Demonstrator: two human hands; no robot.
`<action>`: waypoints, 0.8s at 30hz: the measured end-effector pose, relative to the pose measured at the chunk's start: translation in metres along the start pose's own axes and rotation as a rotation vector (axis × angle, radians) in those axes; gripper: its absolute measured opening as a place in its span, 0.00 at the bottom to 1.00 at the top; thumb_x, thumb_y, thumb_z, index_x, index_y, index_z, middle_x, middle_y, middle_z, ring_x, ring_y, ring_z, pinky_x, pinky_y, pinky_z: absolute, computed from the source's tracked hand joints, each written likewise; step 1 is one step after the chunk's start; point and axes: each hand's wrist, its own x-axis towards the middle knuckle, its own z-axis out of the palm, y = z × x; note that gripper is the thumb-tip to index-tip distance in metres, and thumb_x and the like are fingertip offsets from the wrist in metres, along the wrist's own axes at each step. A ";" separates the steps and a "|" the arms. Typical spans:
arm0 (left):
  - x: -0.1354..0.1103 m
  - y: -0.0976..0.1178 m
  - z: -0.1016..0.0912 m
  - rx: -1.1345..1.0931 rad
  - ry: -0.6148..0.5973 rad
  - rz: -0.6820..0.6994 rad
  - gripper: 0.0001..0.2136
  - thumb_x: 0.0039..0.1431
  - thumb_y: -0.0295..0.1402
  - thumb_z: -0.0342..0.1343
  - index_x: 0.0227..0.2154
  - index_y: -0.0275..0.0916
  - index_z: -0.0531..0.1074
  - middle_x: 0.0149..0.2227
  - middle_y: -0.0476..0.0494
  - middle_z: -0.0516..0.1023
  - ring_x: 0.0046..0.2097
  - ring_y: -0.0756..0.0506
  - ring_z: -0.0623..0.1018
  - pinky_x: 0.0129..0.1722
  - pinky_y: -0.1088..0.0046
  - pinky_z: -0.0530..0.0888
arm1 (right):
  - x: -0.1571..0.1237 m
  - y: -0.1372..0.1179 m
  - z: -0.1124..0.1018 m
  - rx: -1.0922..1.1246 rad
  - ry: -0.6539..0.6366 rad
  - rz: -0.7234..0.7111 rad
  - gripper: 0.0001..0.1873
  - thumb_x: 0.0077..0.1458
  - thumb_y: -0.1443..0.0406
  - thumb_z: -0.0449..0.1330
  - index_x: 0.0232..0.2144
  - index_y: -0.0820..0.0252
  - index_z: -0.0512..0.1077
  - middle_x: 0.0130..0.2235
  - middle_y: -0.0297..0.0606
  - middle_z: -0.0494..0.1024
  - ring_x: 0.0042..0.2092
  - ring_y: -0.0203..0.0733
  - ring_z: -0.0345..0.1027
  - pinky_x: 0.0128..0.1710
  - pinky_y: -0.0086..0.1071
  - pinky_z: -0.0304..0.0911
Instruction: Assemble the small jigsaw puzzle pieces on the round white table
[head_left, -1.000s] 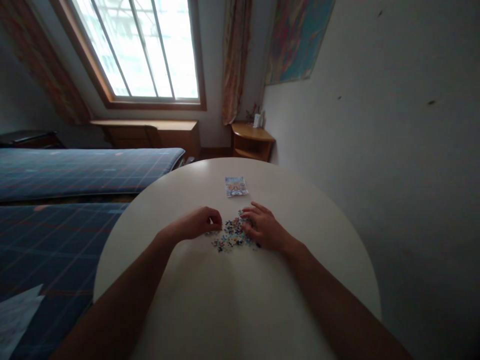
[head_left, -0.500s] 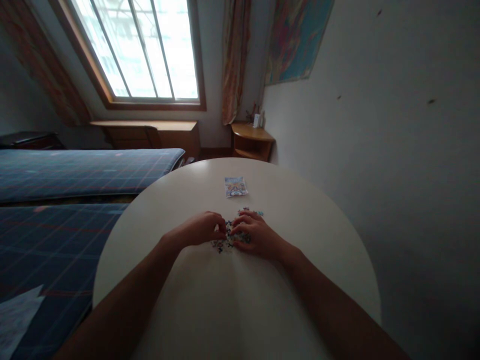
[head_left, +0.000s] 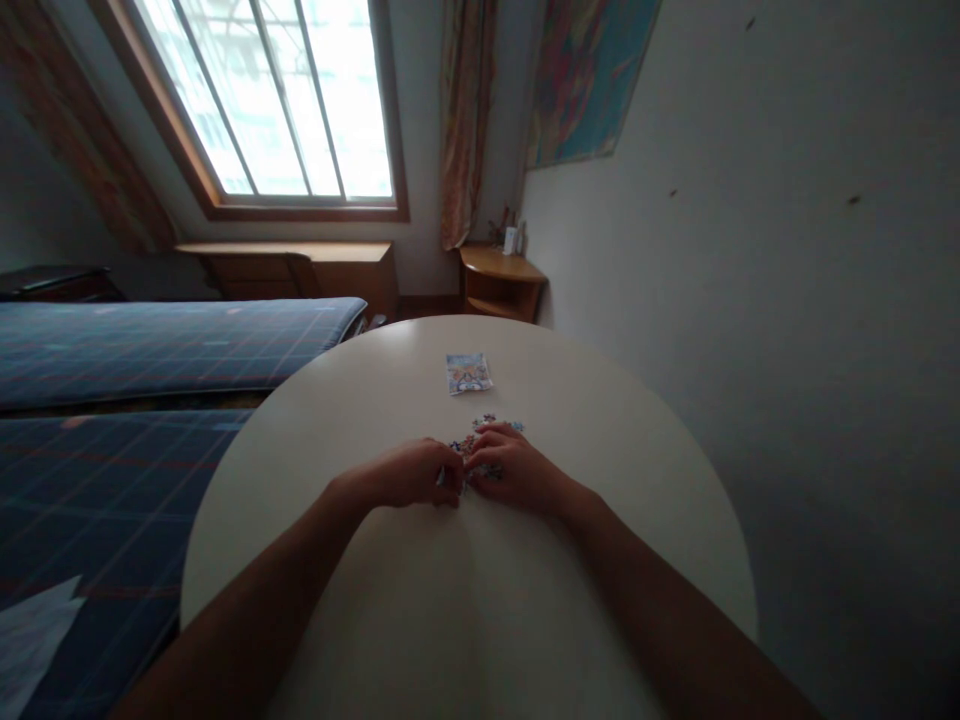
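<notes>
A pile of small jigsaw puzzle pieces [head_left: 491, 470] lies on the round white table [head_left: 600, 420], partly covered by both hands. My left hand [head_left: 420, 472] has its fingers curled down around pieces at the pile's left side; its fingertips nearly meet the right hand. Over the right side of the pile rests my right hand [head_left: 517, 472], with fingers bent and apart, and pieces show between thumb and fingers. More loose pieces [head_left: 487, 420] lie just beyond its knuckles. Farther back is a small printed picture packet [head_left: 468, 373], lying flat.
To the left stands a bed with blue plaid covering [head_left: 172, 345], with white paper [head_left: 37, 640] on its near part. A wooden desk [head_left: 352, 252] is under the window, and a corner shelf [head_left: 502, 265] stands behind the table. The wall [head_left: 810, 350] runs along the right.
My left hand has moved slightly right and toward me, closing its fingers over pieces at the near left of the pile. The right hand has hardly moved. The view has shifted a little.
</notes>
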 end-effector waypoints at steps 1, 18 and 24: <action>-0.001 -0.001 -0.002 -0.018 -0.002 -0.003 0.03 0.54 0.32 0.62 0.31 0.39 0.78 0.29 0.50 0.78 0.30 0.50 0.74 0.32 0.77 0.65 | 0.000 0.000 0.000 0.003 -0.002 -0.011 0.06 0.53 0.65 0.65 0.36 0.50 0.80 0.42 0.35 0.80 0.56 0.45 0.66 0.61 0.41 0.55; 0.000 -0.022 -0.007 0.148 0.219 -0.054 0.05 0.59 0.35 0.59 0.34 0.41 0.78 0.31 0.48 0.79 0.31 0.49 0.76 0.32 0.75 0.68 | -0.006 -0.006 -0.024 0.014 -0.080 -0.016 0.14 0.48 0.65 0.68 0.40 0.52 0.79 0.45 0.39 0.78 0.56 0.47 0.66 0.60 0.45 0.57; -0.006 -0.030 -0.005 0.195 0.301 0.006 0.22 0.56 0.48 0.61 0.50 0.43 0.73 0.56 0.39 0.73 0.58 0.38 0.70 0.56 0.60 0.68 | -0.020 0.018 -0.036 -0.088 -0.155 0.275 0.46 0.40 0.50 0.73 0.61 0.48 0.66 0.65 0.46 0.62 0.66 0.59 0.51 0.65 0.55 0.49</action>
